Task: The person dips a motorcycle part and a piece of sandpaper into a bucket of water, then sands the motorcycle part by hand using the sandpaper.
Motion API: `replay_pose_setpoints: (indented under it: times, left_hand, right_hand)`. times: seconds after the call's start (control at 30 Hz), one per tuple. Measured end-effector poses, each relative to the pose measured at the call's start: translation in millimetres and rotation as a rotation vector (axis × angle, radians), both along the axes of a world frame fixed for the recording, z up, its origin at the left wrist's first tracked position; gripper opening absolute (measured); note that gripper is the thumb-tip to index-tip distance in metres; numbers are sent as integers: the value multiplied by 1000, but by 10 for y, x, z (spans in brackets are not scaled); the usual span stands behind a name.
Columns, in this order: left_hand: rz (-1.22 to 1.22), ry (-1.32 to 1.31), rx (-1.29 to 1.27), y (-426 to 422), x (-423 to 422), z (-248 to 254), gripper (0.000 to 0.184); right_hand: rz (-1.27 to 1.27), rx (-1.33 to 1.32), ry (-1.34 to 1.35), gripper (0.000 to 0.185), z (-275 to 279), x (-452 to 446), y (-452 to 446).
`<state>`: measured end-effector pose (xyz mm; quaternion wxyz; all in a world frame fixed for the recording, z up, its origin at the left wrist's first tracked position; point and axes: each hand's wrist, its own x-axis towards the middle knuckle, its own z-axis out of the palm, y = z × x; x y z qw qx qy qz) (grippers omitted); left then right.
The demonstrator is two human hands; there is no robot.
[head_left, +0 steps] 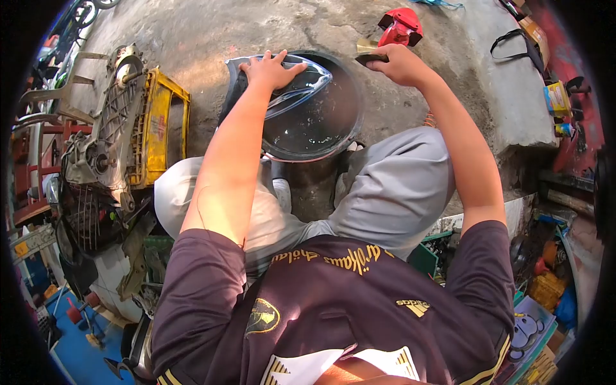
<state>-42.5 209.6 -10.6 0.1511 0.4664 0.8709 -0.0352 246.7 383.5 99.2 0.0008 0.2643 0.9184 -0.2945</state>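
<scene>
My left hand (273, 72) lies with its fingers spread on a dark, glossy panel with a clear, shiny edge (308, 83). The panel rests over the left side of a round black basin (356, 122) that holds dark liquid. To the right of the basin, my right hand (399, 65) is closed round a small dark, flat piece (371, 59) whose exact kind I cannot make out. Just behind that hand, a red object (403, 27) lies on the concrete floor, beside a small gold-coloured piece (366, 45).
A yellow crate (157, 128) and a metal engine casing (102, 154) stand to the left. A black strap (513, 40) lies on a raised ledge at the right, near a yellow container (557, 99). My knees flank the basin.
</scene>
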Motion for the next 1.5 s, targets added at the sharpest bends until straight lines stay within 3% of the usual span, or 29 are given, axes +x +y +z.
replay_pose_setpoints:
  times: [0.13,0.23,0.5,0.67,0.73,0.77,0.97,1.5]
  left_hand:
    - [29,-48,-2,50,4,-18,109]
    - [68,-37,38,163,154,-19,110]
    - [58,7,12,520,642,16,105]
    - [58,49,-24,563,669,-20,101]
    - [49,68,-27,565,649,-26,100]
    - [23,68,-31,559,639,-7,99]
    - [-64,61,-104,643,514,115,99]
    - [-53,4,50,603,460,-104,103]
  right_hand:
    - [22,31,-124,36,223,-216,-128]
    - [33,-26,18,37,160,-254,-143]
    - [-50,-86,8,40,280,-189,-170]
    - [-102,-13,252,30,-218,-27,-74]
    - [-140,-35,316,26,-624,31,-88]
    - [-101,83,407,25,-875,75,-127]
    - [21,351,532,41,-1486,-16,-549]
    - [27,342,525,47,-1620,-51,-600]
